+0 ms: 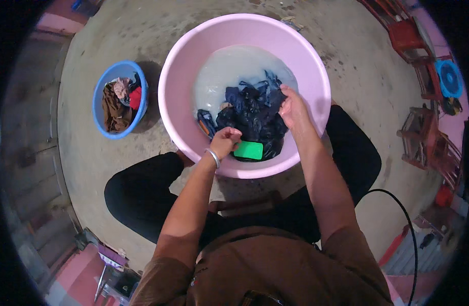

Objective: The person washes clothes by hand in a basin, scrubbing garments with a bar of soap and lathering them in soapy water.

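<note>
Dark wet clothing (255, 111) lies bunched in cloudy water (238, 63) inside a large pink plastic basin (244, 170) in front of me. My left hand (225, 142), with a silver-coloured bangle at the wrist, is curled low at the basin's near side. Its fingers meet the left end of a flat green rectangular block (250, 150), possibly a soap bar or brush, which rests on the clothing. Whether they grip the block or the fabric is hidden. On the right side of the basin, my right hand (294, 109) grasps the edge of the dark clothing.
A blue plastic basin (121, 134) of clothes, brown, pink and red, stands left on the concrete floor (85, 160). Red chairs (410, 40) and a blue fan (449, 78) line the right side. A black cable (410, 225) curves at lower right; a purple broom (112, 256) lies lower left.
</note>
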